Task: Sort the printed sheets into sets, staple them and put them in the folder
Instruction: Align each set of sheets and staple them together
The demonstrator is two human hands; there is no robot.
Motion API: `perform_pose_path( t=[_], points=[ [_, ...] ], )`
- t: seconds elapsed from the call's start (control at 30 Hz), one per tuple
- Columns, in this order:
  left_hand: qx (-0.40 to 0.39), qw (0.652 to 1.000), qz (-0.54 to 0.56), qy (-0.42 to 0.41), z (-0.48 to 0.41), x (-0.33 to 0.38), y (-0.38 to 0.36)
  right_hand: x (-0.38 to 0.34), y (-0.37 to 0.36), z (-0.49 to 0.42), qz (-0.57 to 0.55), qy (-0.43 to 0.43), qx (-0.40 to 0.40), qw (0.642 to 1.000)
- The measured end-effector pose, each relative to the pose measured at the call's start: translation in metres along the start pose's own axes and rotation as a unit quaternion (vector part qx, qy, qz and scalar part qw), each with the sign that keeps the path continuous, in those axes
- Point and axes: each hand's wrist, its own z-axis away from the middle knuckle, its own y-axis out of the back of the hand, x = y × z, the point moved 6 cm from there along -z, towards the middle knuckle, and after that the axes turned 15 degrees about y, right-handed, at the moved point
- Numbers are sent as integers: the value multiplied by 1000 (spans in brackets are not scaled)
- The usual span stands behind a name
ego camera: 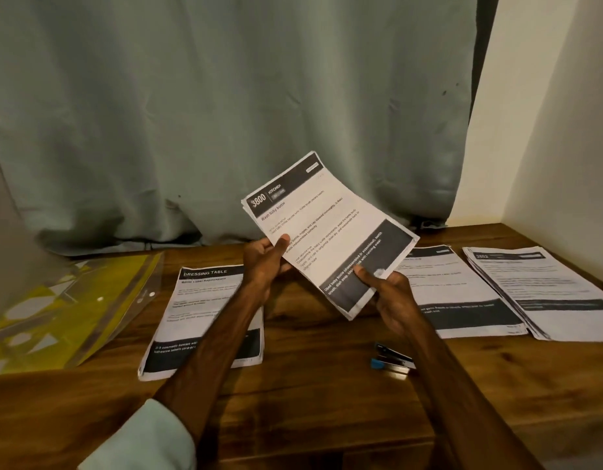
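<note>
Both my hands hold a stack of printed sheets headed "3800 Kitchen" tilted above the wooden table. My left hand grips its left edge, thumb on top. My right hand pinches its lower dark band. A "Dressing Table" pile lies under my left forearm. Two more piles lie to the right, one beside my right hand and one at the far right. A blue and black stapler rests near my right wrist. The yellow clear folder lies at the left.
A grey-green curtain hangs behind the table down to its back edge. A cream wall bounds the right side. Bare wood shows along the front of the table.
</note>
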Motion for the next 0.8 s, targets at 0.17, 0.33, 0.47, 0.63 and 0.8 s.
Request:
perform_pose_path(
  t=[0.17,0.33,0.47,0.63,0.8],
  points=[
    [-4,995,-76,-68,0,35,13,-18,16,-12,-50,-23,22,998],
    [-10,983,-150,-107,-4,56,22,-33,17,-25,125,6,-55,991],
    [-47,969,-198,-137,-2,65,16,-39,5,-35,204,29,-145,968],
    [-87,957,-220,-171,2,63,4,-47,-4,-50,240,95,-152,954],
    [-83,956,-212,-187,6,58,0,-44,-2,-51,247,139,-126,951]
  ],
)
